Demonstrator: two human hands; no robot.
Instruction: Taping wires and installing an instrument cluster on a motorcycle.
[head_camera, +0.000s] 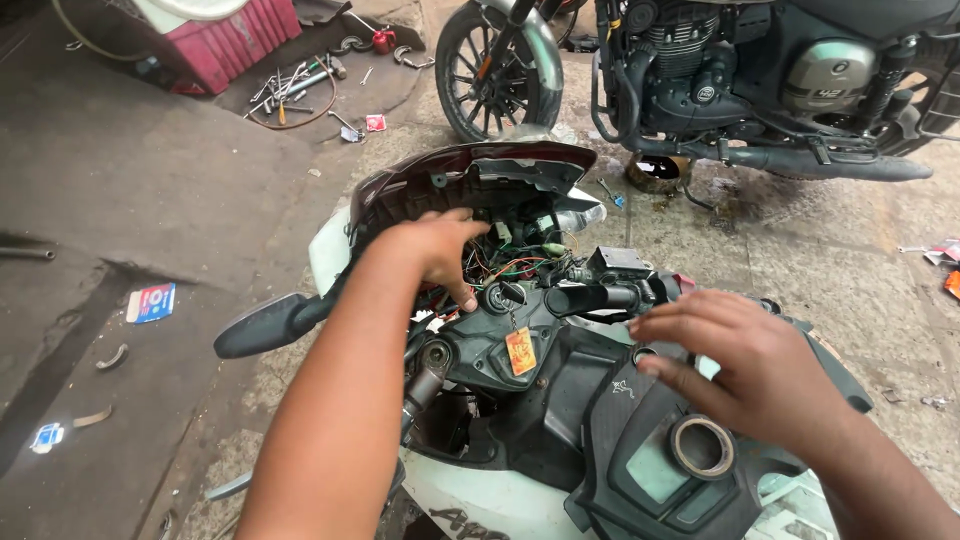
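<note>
Head view. Motorcycle front end stripped: dark red headlight cowl (470, 170) tipped up and open at the back, wiring bundle (510, 262) of red, green and black leads exposed behind it, just above the ignition lock (500, 296). Fuel filler opening (702, 447) on the black tank cover uncapped. Judged well into disassembly or electrical work; wiring loose, cowl not refitted, filler uncovered.

Left hand (435, 250) reaching into the wiring, grip loosely curled with fingertips touching the leads; whether any lead is pinched, cannot tell. Right hand (745, 365) hovering above the tank cover, grip apart, fingers spread, holding nothing.

Labels and packets: orange rectangular key tag (520, 351) hanging below the ignition lock. Blue-and-white flat packet (151, 302) on the floor at left. Small red-and-white packet (375, 123) by the scattered spanners (290, 90). Red ribbed crate (235, 40) at top left. Second, dark motorcycle (720, 80) parked behind.
</note>
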